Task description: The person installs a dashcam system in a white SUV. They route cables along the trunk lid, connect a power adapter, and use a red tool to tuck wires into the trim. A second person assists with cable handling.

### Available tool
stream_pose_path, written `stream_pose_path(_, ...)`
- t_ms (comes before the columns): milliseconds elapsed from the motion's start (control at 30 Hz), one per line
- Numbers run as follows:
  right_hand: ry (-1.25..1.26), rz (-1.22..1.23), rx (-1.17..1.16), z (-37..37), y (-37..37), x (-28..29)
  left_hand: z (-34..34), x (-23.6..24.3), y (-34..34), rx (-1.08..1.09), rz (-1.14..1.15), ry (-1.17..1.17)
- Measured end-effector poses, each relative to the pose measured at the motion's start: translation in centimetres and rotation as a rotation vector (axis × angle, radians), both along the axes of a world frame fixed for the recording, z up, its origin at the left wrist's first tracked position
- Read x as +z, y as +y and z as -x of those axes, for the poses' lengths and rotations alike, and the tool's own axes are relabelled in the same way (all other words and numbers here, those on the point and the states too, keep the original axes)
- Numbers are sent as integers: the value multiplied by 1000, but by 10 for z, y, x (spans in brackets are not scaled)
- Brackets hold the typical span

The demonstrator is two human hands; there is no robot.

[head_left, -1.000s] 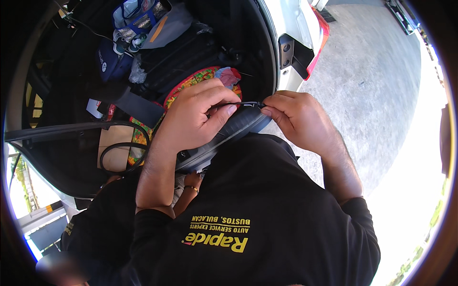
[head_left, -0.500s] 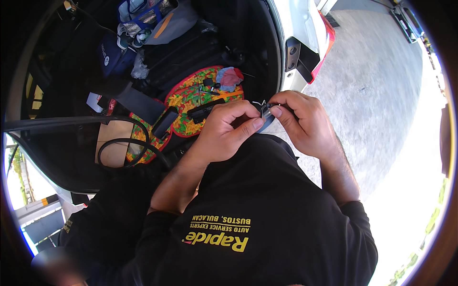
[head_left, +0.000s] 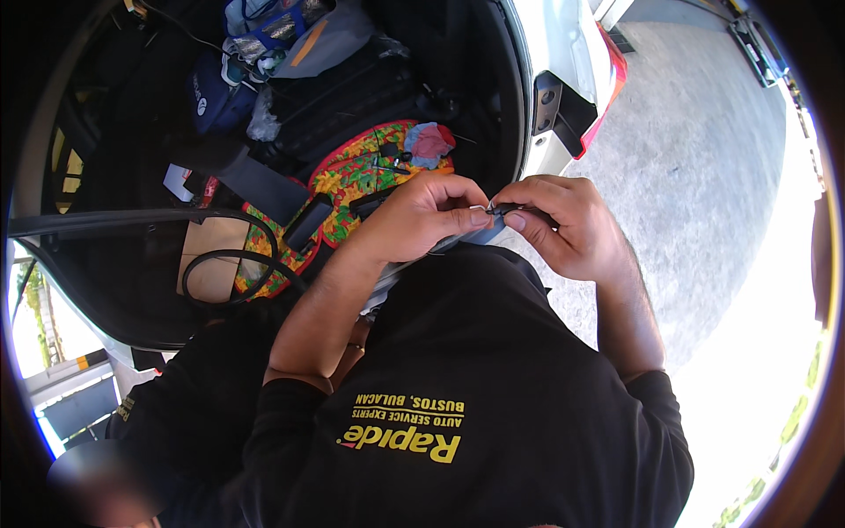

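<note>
In front of my torso, both hands meet fingertip to fingertip at the car's rear edge. My right hand (head_left: 572,229) is closed in a pinch on a small dark, thin part (head_left: 505,209). The thumb and forefinger of my left hand (head_left: 427,216) pinch at the other end of it, where a small pale bit shows. The fingers mostly cover what the left hand grips, so its kind cannot be made out. Below and left of the hands, a floral mat (head_left: 352,172) with red edging lies in the open trunk, bearing several small dark parts and a crumpled cloth (head_left: 429,143).
A black rubber seal (head_left: 114,222) hangs loose in a loop across the trunk opening. Bags (head_left: 321,44), a blue pouch (head_left: 220,97) and a cardboard piece (head_left: 211,251) lie inside. At lower left another person in a black shirt (head_left: 202,378) leans close. Concrete floor (head_left: 687,176) stretches to the right.
My left hand has shifted slightly up and right, and its fingers have closed nearer the right hand's. The bent pale wire-like piece that stuck up between them is now mostly hidden.
</note>
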State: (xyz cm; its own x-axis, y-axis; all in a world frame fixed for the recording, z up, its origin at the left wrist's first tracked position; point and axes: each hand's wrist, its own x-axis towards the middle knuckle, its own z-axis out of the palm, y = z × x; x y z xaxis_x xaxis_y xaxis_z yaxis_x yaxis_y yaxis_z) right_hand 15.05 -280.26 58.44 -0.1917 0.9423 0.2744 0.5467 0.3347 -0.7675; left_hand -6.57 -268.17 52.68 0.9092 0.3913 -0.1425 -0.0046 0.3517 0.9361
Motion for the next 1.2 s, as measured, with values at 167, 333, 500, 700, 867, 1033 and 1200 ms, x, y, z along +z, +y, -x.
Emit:
stream_pose_path(167, -24, 9, 20, -4, 4, 0, 2, 13, 14, 91, -303, 120)
stream_pose_path(333, -155, -84, 66, -7, 6, 4, 4, 27, 14, 59, -291, 183)
stream_pose_path(500, -199, -108, 83, -12, 4, 3, -6, 23, 4, 58, -234, 150)
stream_pose_path(700, -228, -67, 76, -6, 0, -2, -4, 24, -8, 177, -314, 138)
stream_pose_path(867, -304, -43, -28, 5, -4, 0, 14, 38, -11, 293, -407, 127)
stream_pose_path(1033, -279, -47, -83, 13, -7, 1, 31, 51, -15, 300, -735, 150)
stream_pose_path(1200, -299, -51, -93, 18, -10, 2, 28, 55, -28, 306, -823, 204)
